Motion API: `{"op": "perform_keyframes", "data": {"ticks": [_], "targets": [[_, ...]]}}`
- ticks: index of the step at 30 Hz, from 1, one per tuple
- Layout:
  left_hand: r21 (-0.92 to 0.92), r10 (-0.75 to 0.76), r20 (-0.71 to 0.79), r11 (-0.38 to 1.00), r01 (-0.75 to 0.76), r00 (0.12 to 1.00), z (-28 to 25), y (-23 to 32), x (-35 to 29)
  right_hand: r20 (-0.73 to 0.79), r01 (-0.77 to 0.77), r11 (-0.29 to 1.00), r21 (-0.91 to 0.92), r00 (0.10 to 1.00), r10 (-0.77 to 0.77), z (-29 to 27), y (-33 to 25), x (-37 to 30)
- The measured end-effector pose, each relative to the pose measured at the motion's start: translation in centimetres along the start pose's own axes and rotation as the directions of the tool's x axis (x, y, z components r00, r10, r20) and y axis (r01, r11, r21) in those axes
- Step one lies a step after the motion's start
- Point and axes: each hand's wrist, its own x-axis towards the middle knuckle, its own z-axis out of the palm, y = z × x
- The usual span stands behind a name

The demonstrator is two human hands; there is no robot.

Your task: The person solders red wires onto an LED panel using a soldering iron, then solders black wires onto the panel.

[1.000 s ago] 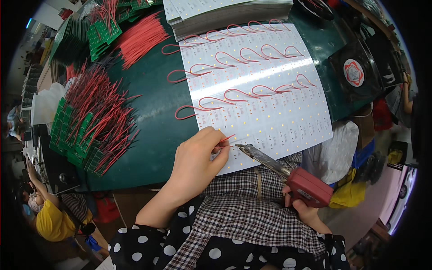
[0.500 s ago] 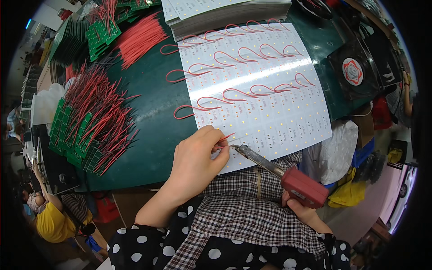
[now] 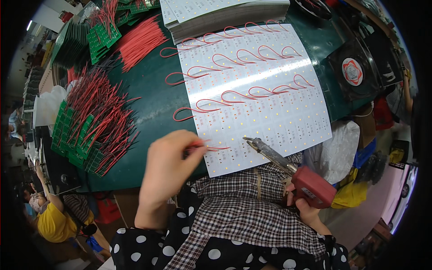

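Observation:
A white LED circuit-board sheet lies at the table's near edge, with curved rows of looped red wires along its upper half. My left hand, slightly blurred, is closed in a pinch on short red wires whose ends reach over the sheet's lower left corner. In my right hand is a soldering gun with a red body. Its dark metal barrel slants up-left, the tip near the sheet's lower middle; whether it touches cannot be told.
Green circuit boards with red and black wires are heaped at left. Behind them lies a bundle of red wires. A thick stack of white sheets stands at the back. A black fan sits at right, above a clear plastic bag.
My left hand has moved left and slightly down with the red wires, away from the soldering tip. The soldering gun has shifted a little right, its tip slightly higher.

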Motion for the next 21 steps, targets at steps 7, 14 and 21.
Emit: {"op": "perform_keyframes", "data": {"ticks": [7,14,21], "targets": [[-0.425,-0.129,-0.146,0.904,0.055,0.981,-0.8,0.9,1.3,-0.020,0.041,0.988,0.149,0.999,-0.039,-0.6,0.4,-0.4],[-0.310,-0.012,0.136,0.949,0.054,0.991,1.4,2.4,2.6,-0.158,0.022,0.999,0.048,0.987,-0.014,-0.2,-0.1,-0.6],[-0.069,-0.005,0.142,0.998,0.014,0.990,3.4,2.3,2.4,0.003,0.001,0.989,0.151,1.000,-0.001,-0.9,0.2,-0.9]]}}
